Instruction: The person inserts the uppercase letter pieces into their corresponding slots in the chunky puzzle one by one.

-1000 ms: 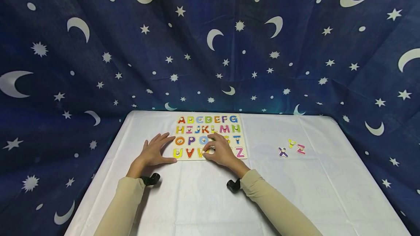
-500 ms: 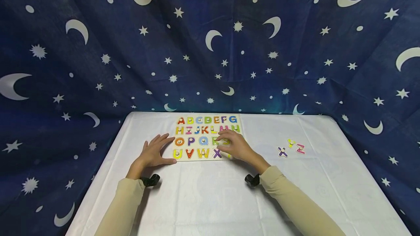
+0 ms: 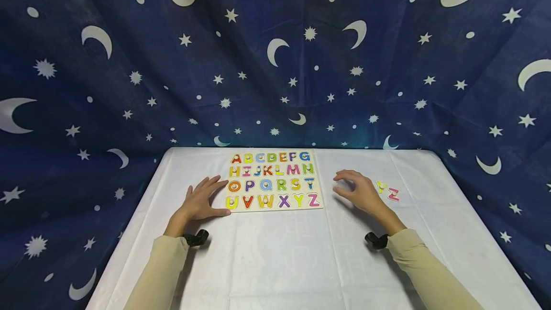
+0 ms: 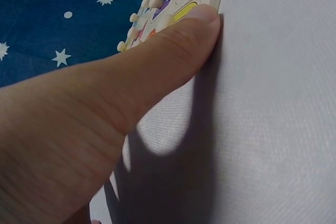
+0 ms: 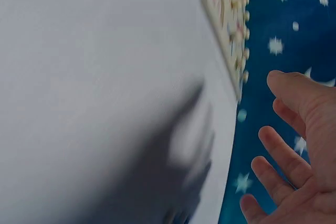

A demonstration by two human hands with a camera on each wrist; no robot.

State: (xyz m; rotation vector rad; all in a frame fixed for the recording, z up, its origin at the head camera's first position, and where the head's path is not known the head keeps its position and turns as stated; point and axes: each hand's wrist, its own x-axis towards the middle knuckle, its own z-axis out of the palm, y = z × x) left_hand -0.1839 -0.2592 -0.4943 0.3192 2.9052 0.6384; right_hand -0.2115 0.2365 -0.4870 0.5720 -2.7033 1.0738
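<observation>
A pale wooden alphabet puzzle board (image 3: 257, 190) with several rows of knobbed, coloured letters lies on the white table. My left hand (image 3: 199, 204) is spread at its left side, and in the left wrist view the thumb (image 4: 184, 40) touches the board's near corner. Right of the board, my right hand (image 3: 363, 194) hovers above the cloth with loosely bent fingers and nothing between them. Just beyond it lie a yellow letter Y piece (image 3: 381, 186) and a pink letter Z piece (image 3: 393, 194). The purple X piece is hidden behind that hand.
The white cloth (image 3: 275, 262) covers the table. A dark blue curtain (image 3: 241, 109) with moons and stars hangs behind its far edge. On the board's bottom row, X, Y and Z show as flat prints without knobs.
My right hand has left the board's bottom row and moved right across the table to the loose letters, uncovering the board and covering the X piece. My left hand stays put.
</observation>
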